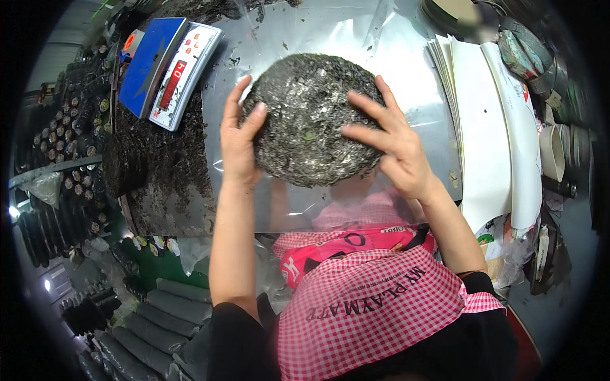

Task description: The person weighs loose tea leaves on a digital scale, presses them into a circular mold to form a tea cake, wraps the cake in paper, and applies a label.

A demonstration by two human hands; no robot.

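Between my two hands is a round, thick cake of dark flaky dried seaweed [312,124], glossy in places. My left hand [240,138] grips its left rim, with the thumb on top and some fingers hidden beneath. On the right side, my right hand [393,138] holds the cake with fingers spread over its top and edge. Under the cake lies a shiny metal work surface [333,28] that looks covered with clear plastic film. Whether the cake rests on it or is slightly raised, I cannot tell.
A digital scale [167,76] with a blue plate and lit red digits stands at upper left. Loose seaweed [162,152] covers the table's left part. Large white paper sheets [481,128] are stacked at right. Several dark wrapped rolls [162,314] lie below left.
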